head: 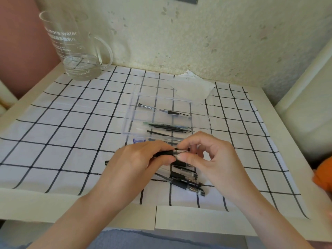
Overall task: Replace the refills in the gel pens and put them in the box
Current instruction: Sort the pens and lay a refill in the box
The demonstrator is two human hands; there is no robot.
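Just below the middle of the frame both hands meet over one gel pen [166, 153]. The left hand [140, 160] is curled round the black grip to keep the barrel steady. The right hand [206, 155] pinches the clear tip end between thumb and forefinger, a hold that suits twisting the cone. Whether the cone is coming off or going back on is hard to tell, since the fingers cover the joint.

The clear box [129, 112] lies open just beyond the hands, within easy reach. One slim pen [161, 109] lies slantwise in its farther part, and several loose refills [170, 127] lie in the nearer part, ready to be picked up one at a time.

Under and just below the right hand a small heap of pens [186, 183] waits on the checked cloth [71, 126] that covers the tabletop [53, 209]. They are probably kept out of the box so that undone pens do not mix with finished ones.

A glass jug [75, 51] stands at the upper left, well apart from the work.
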